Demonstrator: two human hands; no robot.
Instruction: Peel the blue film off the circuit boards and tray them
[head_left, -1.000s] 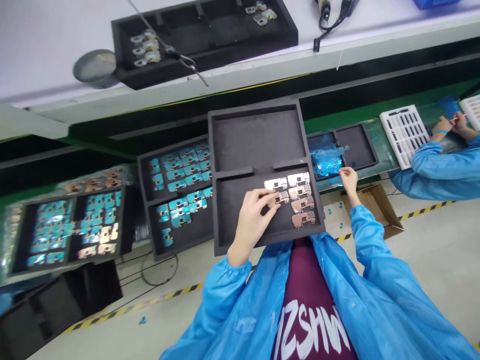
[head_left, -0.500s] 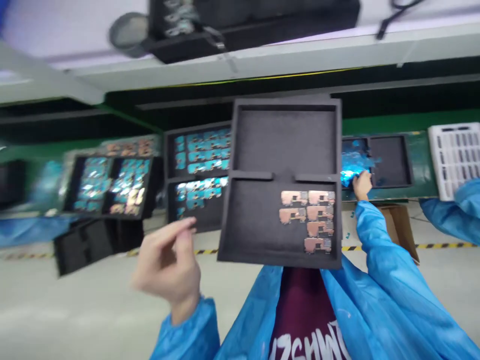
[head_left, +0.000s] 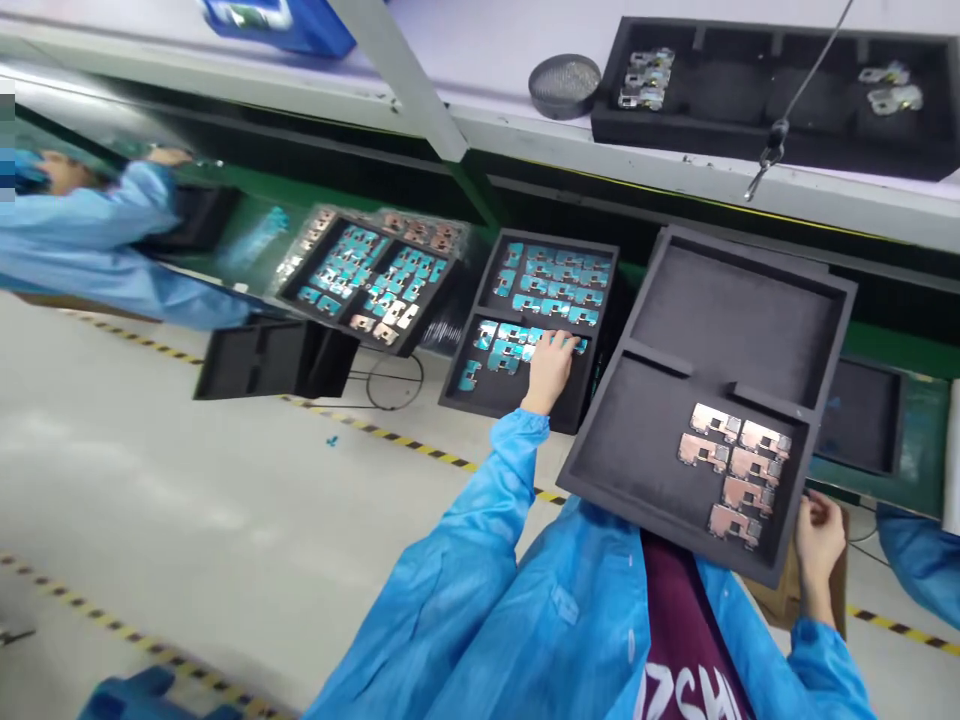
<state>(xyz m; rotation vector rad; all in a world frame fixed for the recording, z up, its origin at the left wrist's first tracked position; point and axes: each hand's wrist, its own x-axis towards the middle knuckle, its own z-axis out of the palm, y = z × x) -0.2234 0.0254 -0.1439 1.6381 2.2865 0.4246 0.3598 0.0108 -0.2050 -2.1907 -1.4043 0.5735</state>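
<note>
A black foam tray (head_left: 720, 320) with two compartments rests tilted on my lap. Several copper-coloured metal plates (head_left: 731, 470) lie in rows in its near compartment; the far one holds nothing. My right hand (head_left: 817, 535) curls round the tray's near right corner and holds it. My left hand (head_left: 551, 365) reaches out to a second black tray (head_left: 502, 395) on the green belt, fingers stretched flat on the blue-filmed plates (head_left: 551, 280) in its near compartment.
Another tray of blue-filmed plates (head_left: 360, 275) sits further left, with stacked empty black trays (head_left: 262, 360) below it. An upper shelf carries a black tray (head_left: 750, 100), a round mesh dish (head_left: 564, 85) and a hanging tool (head_left: 772, 145). A person in blue (head_left: 97, 240) works at far left.
My view has swung left. My left hand went from the copper plates out to the tray of blue-filmed plates. My right hand came back from the right-hand tray to the lap tray's corner.
</note>
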